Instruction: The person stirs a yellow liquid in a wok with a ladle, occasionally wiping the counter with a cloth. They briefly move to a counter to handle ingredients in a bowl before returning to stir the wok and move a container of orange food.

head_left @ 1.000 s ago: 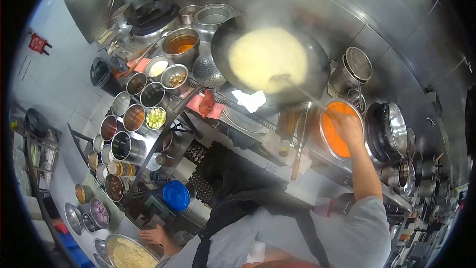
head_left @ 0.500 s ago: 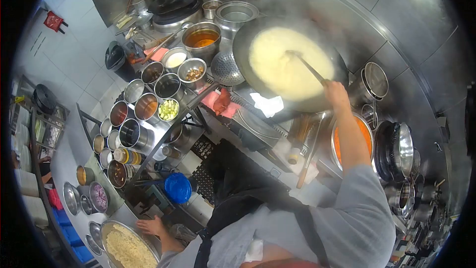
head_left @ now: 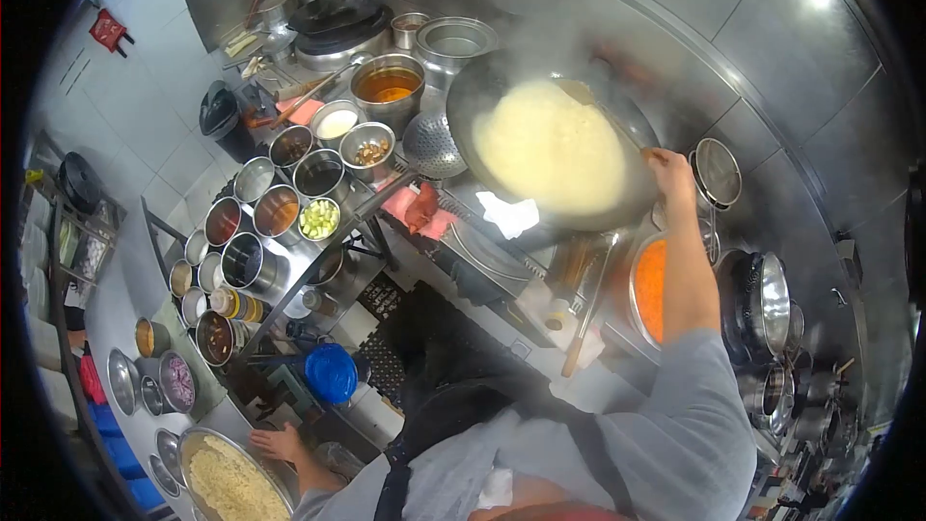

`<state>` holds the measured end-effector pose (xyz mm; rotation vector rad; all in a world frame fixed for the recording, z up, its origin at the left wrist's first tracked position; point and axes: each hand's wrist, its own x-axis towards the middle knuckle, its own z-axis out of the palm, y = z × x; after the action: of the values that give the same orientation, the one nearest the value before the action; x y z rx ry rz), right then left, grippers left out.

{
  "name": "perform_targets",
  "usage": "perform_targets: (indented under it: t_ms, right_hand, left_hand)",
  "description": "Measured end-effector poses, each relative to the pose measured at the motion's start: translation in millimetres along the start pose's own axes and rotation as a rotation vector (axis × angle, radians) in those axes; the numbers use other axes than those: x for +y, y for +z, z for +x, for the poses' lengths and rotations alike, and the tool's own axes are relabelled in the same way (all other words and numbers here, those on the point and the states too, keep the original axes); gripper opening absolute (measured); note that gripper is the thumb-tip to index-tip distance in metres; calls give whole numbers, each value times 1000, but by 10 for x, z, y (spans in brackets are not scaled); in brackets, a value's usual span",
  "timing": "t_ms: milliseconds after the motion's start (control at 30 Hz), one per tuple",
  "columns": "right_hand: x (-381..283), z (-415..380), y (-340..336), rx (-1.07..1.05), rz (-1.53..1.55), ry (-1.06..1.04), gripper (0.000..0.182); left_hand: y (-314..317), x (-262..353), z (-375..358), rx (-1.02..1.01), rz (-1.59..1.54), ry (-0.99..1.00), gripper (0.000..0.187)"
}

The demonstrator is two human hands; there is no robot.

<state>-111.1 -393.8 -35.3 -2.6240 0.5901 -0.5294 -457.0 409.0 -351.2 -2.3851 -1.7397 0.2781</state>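
My right hand (head_left: 667,172) is closed round the handle of a long spatula (head_left: 617,125) at the right side of a large dark wok (head_left: 468,106). The spatula's broad end lies at the far edge of a pale yellow, thick-looking mixture (head_left: 550,150) that steams in the wok. My left hand (head_left: 278,442) lies on the counter at lower left with fingers stretched out, holding nothing. Close beside it is a wide metal bowl (head_left: 282,484) of pale, crumbly food. A crumpled white cloth (head_left: 508,215) sits at the wok's near edge.
Left of the wok are a perforated strainer (head_left: 432,146), a pot of orange liquid (head_left: 388,87) and several ingredient containers. A basin of orange food (head_left: 650,289) stands under my right forearm. A blue-lidded bucket (head_left: 331,373) is below, with mesh strainers (head_left: 718,174) at right.
My right hand has moved slightly right, and the spatula's end has shifted from mid-mixture to its far edge. The mixture has shifted within the wok. My left hand stays on the counter.
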Motion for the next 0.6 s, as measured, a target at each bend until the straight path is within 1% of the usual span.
perform_targets:
  t_ms: [67, 133, 167, 200, 300, 367, 400, 467, 500, 600]
  right_hand:
    - [60, -191, -355, -87, 108, 0, 37]
    - [-60, -521, -743, -7, 8, -67, 38]
    - [61, -592, -856, -25, 15, -35, 37]
    - [-54, -786, -1045, -15, 20, -19, 36]
    - [-94, -1234, -1412, -57, -14, -64, 34]
    - [-127, -1516, -1562, -95, -15, -105, 32]
    - [-139, -1638, -1618, -102, -19, -89, 32]
    - [-195, -1845, -1719, -188, -96, -1, 31]
    - [-245, -1928, -1740, -213, -57, 36, 30]
    - [-93, -2058, -1643, -213, -5, 34, 30]
  left_hand:
    - [-54, 12, -27, -14, 26, 3, 100]
    - [-62, 26, -28, -2, 67, -13, 99]
    - [-57, 43, -38, -3, 72, -3, 99]
    - [-55, 54, -53, 18, 69, -13, 99]
    - [28, 41, -19, 56, 95, -19, 99]
    - [28, 25, 2, 76, 119, -14, 99]
    - [1, 33, -16, 68, 120, -16, 99]
    - [-3, 42, -14, 62, 125, -8, 98]
    - [9, 40, -11, 59, 124, -15, 98]
    - [60, 33, 20, 58, 124, -24, 99]
